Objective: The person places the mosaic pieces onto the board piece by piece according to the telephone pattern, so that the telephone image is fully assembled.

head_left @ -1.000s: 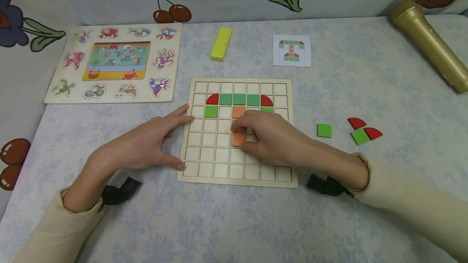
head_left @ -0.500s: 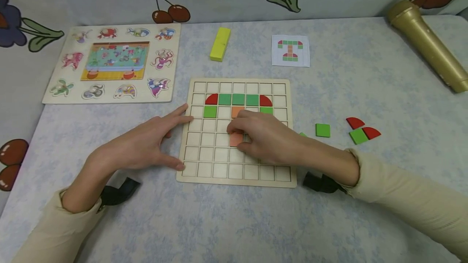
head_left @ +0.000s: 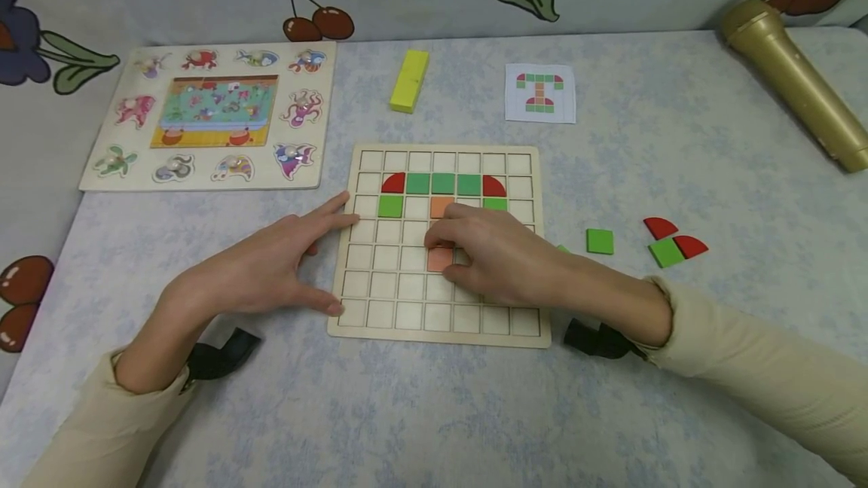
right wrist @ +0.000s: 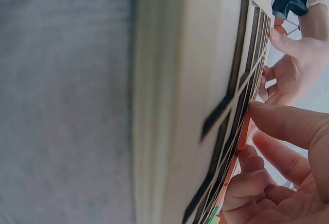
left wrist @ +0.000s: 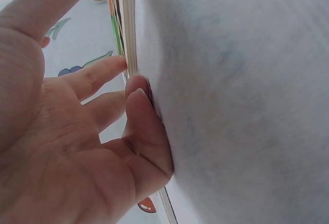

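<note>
A wooden grid board lies in the middle of the head view. My right hand pinches an orange square tile low over the board's centre column; the right wrist view shows the orange tile between thumb and fingers. Another orange tile sits higher in that column, under a row of green tiles with red quarter-circles at both ends. Green squares lie below the red pieces. My left hand touches the board's left edge with fingers and thumb spread.
Right of the board lie a green square, two loose red quarter-circles and another green square. A pattern card, yellow block, sea-animal puzzle and gold microphone stand or lie further back.
My right hand has shifted slightly left with the orange tile, and the tip of a green piece now shows beyond my wrist. The left hand stays at the board's edge.
</note>
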Motion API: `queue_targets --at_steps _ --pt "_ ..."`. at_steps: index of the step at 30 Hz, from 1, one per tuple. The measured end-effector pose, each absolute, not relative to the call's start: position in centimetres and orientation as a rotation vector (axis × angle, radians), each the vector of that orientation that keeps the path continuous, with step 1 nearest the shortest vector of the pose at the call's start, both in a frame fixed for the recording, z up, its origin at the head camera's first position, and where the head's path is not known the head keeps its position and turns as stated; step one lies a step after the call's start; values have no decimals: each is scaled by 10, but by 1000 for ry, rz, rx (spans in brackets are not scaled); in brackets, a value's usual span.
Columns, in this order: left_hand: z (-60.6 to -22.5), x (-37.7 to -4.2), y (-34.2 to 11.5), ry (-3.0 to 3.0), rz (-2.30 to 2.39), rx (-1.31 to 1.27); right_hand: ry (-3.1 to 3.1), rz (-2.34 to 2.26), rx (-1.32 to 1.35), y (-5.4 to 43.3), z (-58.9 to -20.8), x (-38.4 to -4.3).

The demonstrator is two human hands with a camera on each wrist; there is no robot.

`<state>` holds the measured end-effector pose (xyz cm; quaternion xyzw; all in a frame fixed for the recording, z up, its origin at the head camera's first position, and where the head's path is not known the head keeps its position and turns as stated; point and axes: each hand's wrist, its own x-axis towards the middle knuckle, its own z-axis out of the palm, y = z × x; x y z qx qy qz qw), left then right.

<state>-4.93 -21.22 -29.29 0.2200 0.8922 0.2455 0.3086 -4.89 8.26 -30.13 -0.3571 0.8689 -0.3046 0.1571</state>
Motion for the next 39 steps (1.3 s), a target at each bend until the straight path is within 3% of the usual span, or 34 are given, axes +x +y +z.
queue_targets --at_steps 10,28,39 --pt "-293 -50 -210 2356 653 580 2468 -862 -908 101 -295 -48" --pt "-292 -50 -209 2347 660 557 2895 -652 -567 253 -302 -45" --pt "-296 -51 -211 2340 658 548 2868 -429 -345 286 -303 -41"
